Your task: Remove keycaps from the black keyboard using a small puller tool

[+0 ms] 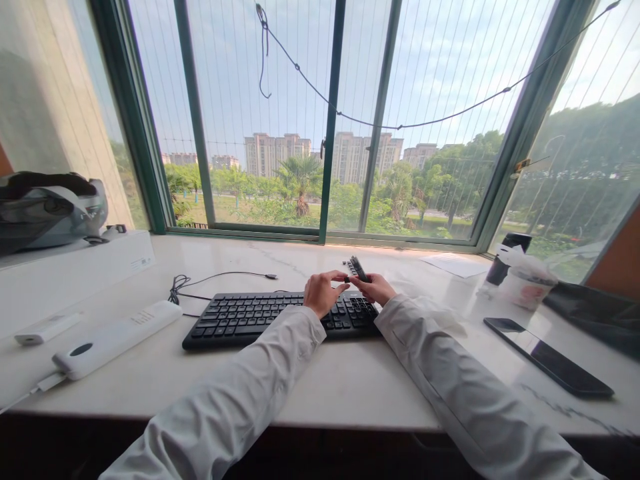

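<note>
A black keyboard (250, 319) lies on a pale marble sill (310, 380) below a wide window. Both my arms, in white sleeves, reach over its right end. My right hand (376, 288) is closed round a small dark oblong object (359, 268), held tilted above the keys. My left hand (323, 292) pinches a tiny dark piece at that object's lower end with thumb and forefinger. I cannot make out what the object is.
A white power strip (113, 340) and a small white device (45, 329) lie at the left, near a white box (75, 267) carrying a helmet (50, 208). A black phone (547, 357), a cup (525, 283) and a dark bottle (506, 257) sit at the right. A thin cable (220, 277) trails behind the keyboard.
</note>
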Tool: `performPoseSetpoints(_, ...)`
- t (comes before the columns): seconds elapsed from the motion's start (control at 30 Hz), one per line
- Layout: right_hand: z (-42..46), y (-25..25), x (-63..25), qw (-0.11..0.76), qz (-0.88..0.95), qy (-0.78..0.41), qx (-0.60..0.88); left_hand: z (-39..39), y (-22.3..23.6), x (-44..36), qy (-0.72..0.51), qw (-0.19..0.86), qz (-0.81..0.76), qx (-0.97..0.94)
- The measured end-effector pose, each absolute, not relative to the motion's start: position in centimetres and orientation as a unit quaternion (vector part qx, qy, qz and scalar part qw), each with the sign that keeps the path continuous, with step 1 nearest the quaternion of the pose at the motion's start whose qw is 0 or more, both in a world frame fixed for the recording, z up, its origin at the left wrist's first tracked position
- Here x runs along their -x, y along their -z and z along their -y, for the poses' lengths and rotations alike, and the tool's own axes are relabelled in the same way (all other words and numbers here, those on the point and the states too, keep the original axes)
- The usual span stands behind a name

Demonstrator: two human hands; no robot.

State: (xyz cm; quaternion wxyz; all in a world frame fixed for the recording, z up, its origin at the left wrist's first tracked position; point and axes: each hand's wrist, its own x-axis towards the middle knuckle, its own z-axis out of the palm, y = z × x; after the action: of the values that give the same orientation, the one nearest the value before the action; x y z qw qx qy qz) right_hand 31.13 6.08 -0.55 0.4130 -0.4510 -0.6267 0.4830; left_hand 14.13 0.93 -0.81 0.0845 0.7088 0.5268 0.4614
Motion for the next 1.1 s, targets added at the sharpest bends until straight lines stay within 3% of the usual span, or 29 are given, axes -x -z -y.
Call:
performPoseSetpoints(0.2, -6.5, 0.9, -31.1, 0.402, 0.635, -0.485, 0.448, -0.9, 0.9, -14.1, -0.458, 0.026, -0.534, -0.710)
performPoseSetpoints(0.43, -7.2, 1.3, -31.0, 0.472, 0.630, -0.494, 0.369, -1.0, 0.9, -13.9, -0.462, 0.010, -0.529, -0.712)
performPoseSetpoints(0.53, -7.3, 1.2, -31.4, 0.491, 0.639, -0.442, 0.393, -0.9, 0.7, -13.9, -0.443, 0.008, -0.546, -0.711)
performPoseSetpoints(0.6, -7.2, 1.0, -31.8, 0.492, 0.667, -0.342, 0.443, -0.8, 0.6, -14.0, -0.427, 0.004, -0.553, -0.715)
performPoseSetpoints(0.67, -7.0, 0.8, -32.2, 0.450, 0.702, -0.207, 0.511, -0.7, 0.5, -13.9, -0.414, -0.006, -0.554, -0.722)
performPoseSetpoints(0.77, -6.6, 0.5, -32.7, 0.320, 0.728, -0.062, 0.603, -0.8, 0.4, -13.8, -0.399, -0.027, -0.555, -0.730)
performPoseSetpoints(0.9, -6.2, 0.5, -33.0, 0.208, 0.736, 0.000, 0.644, -1.1, 0.0, -13.0, -0.383, -0.054, -0.556, -0.736)
performPoseSetpoints(1.1, -6.5, 0.6, -33.4, 0.173, 0.732, 0.024, 0.659, -3.5, -1.3, -11.9, -0.334, -0.105, -0.554, -0.756)
